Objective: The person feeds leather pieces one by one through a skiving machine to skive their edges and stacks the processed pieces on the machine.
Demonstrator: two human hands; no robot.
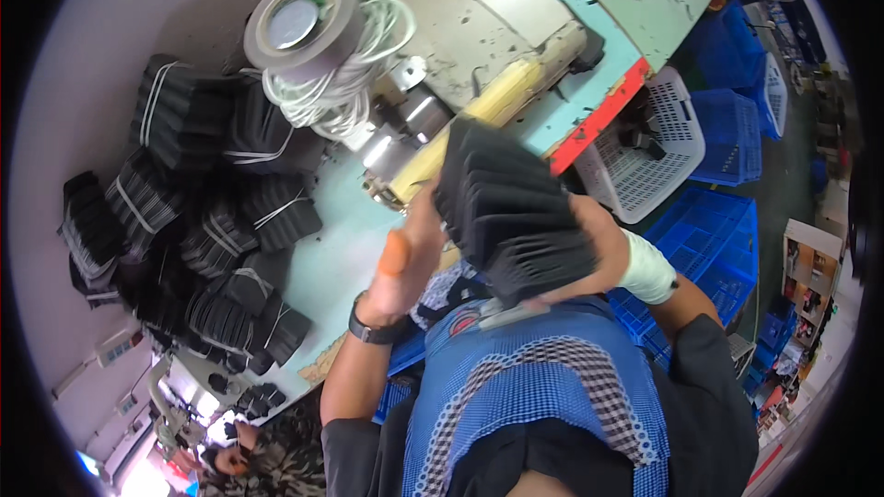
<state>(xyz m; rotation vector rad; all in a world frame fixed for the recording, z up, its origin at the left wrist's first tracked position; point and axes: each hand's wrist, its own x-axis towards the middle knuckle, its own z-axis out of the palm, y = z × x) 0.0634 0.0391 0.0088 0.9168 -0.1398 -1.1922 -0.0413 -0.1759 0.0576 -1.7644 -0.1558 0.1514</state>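
Black stack [516, 212] held before my apron [552, 387] — my right hand [603, 247] clasps its side, probably keeping layers together; my left hand [411, 253] stands spread alongside, perhaps for steadying.

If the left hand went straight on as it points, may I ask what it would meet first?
Probably the yellow strip along the edge of the machine, though depth is unclear and the black stack is beside the left hand.
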